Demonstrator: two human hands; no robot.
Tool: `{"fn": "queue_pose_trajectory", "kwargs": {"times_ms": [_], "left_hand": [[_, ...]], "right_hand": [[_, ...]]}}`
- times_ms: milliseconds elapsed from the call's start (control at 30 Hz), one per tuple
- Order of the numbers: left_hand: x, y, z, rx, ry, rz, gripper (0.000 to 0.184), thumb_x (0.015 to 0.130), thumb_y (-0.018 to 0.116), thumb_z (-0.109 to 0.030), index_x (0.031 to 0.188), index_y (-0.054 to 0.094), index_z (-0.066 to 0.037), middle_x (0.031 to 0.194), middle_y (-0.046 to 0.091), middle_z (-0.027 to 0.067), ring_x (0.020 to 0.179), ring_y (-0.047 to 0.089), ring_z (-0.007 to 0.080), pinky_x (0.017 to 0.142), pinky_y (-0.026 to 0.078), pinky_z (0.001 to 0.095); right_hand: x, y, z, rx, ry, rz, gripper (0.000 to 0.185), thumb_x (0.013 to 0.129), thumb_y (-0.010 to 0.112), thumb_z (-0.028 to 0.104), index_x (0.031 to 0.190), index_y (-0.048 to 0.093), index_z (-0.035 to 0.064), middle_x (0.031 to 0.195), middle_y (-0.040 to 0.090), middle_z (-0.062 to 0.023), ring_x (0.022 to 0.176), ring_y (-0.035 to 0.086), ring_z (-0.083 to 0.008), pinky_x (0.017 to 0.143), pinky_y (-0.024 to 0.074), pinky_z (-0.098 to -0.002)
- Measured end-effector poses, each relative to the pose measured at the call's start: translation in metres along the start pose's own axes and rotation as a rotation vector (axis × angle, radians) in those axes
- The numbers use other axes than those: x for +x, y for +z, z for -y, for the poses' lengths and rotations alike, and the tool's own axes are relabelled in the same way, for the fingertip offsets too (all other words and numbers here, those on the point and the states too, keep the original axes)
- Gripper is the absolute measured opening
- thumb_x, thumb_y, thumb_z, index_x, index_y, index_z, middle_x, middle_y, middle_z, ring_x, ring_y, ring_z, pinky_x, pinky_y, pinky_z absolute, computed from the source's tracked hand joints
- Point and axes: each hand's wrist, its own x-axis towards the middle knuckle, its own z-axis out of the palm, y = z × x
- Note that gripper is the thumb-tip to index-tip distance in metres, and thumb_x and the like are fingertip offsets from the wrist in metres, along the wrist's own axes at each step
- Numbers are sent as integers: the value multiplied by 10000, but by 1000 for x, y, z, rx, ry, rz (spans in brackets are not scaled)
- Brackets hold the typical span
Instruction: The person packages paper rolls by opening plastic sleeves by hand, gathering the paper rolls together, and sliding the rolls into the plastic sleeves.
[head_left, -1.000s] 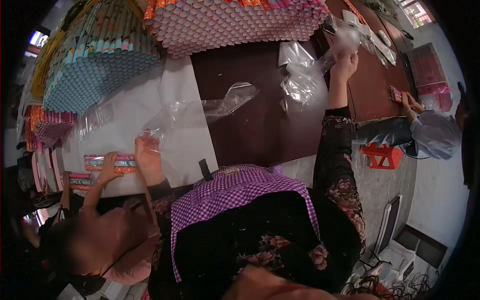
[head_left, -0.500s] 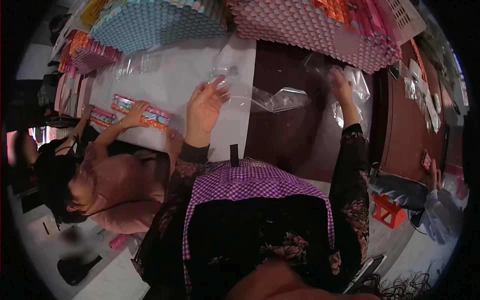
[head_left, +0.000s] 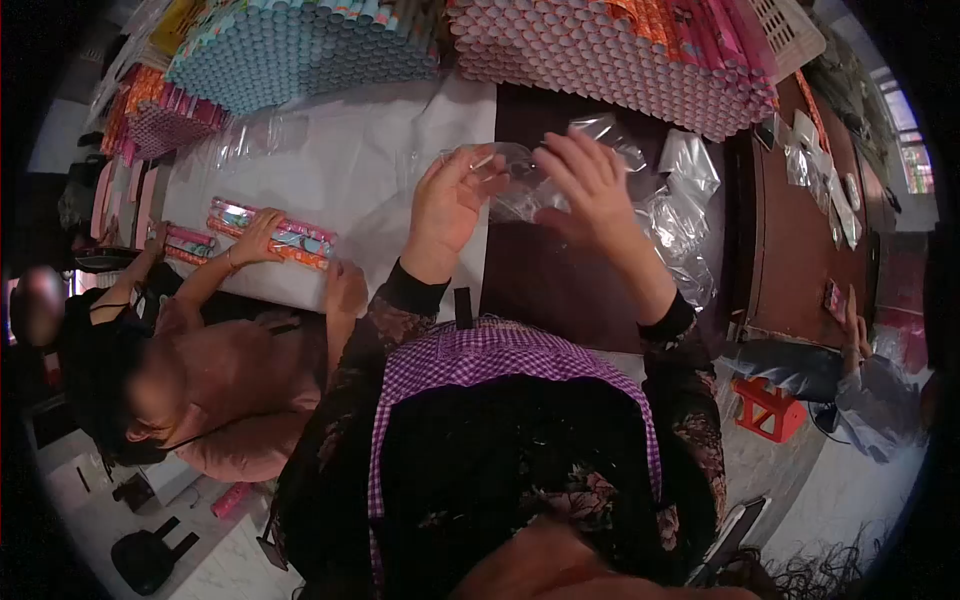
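1. Raised clear film [head_left: 515, 162]: thin, see-through plastic, glossy.
2. Heaped bags [head_left: 688, 162]: crinkled clear plastic with bright, shiny highlights.
3. Sheet [head_left: 365, 135]: white, matt, lightly creased, over part of the surface.
4. Bare surface [head_left: 545, 300]: dark brown, smooth, dull sheen.
5. Stacked tubes [head_left: 300, 62]: matt, paper-like ends.
6. Wrapped rolls [head_left: 307, 243]: patterned, under glossy film.
7. Apron [head_left: 500, 360]: checked cloth, matt, softly gathered.
8. Stool [head_left: 766, 405]: smooth orange-red plastic.

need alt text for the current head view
A person's left hand and right hand are close together above a table, clear plastic between them. Stacked tubes line the far side; crumpled plastic lies at right; a co-worker's hand rests on bundled tubes at left.
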Motion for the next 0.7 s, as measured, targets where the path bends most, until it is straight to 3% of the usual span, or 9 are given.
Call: {"fn": "queue_pose_trajectory", "kwargs": {"times_ms": [133,200,233,300,333,400,533,667,700], "left_hand": [[3,6,3,-50,-76,121,235,975,506,-185,1074,549,23,1174,589,206,1038,593,316,903,486,432],[-2,10,-2,-18,-124,153,309,976,519,-249,1143,524,12,1181,567,190,1053,580,297,910,487,406],[-4,8,-3,-18,-122,162,309,976,519,-249,1143,524,12,1181,567,190,1053,580,297,910,487,406],[-7,2,-1,239,147,4,468,951,568,-334,1263,442,-8,1231,502,155,1093,537,282,924,473,371],[-5,-3,2,237,146,22,468,951,568,-334,1263,442,-8,1231,502,155,1093,537,282,924,473,371],[0,-15,9,767,460,-55,541,906,647,-299,1303,399,-27,1304,395,128,1121,497,237,843,493,374],[24,-61,18,1330,679,-71,709,790,753,-271,1334,374,-20,1364,331,210,1237,380,382,1012,358,453],[38,-146,59,1595,424,-157,733,773,728,-348,1341,380,-40,1426,265,255,1279,308,447,1021,316,524],[33,-159,64,1604,415,-164,733,773,728,-348,1341,380,-40,1426,265,255,1279,308,447,1021,316,524]], "right_hand": [[11,16,11,26,-107,-71,433,692,702,130,1113,602,108,1118,586,-57,1088,550,-241,959,391,-441],[12,17,0,244,44,-97,285,692,694,107,970,632,90,984,627,-39,933,592,-238,917,398,-410],[23,4,1,342,90,-230,157,741,676,61,894,638,64,827,637,-47,783,606,-230,804,439,-363],[33,-15,2,632,346,-262,38,823,654,49,857,638,47,750,627,-35,710,595,-148,695,456,-289],[35,-22,-1,941,549,-208,63,869,653,78,828,631,35,715,616,-4,664,551,-73,613,434,-228],[36,-31,-14,1210,638,-235,99,867,667,95,808,619,31,737,613,17,676,516,-41,618,412,-194],[41,-59,-18,1189,764,-445,136,887,639,152,818,620,36,774,618,-11,681,536,-86,664,431,-245],[5,-93,-66,1320,639,-786,77,895,607,105,912,626,32,822,612,-23,721,567,-107,644,455,-253],[4,-110,-61,1261,874,-967,82,903,604,122,912,615,41,823,593,-20,708,542,-106,625,456,-277]]}}
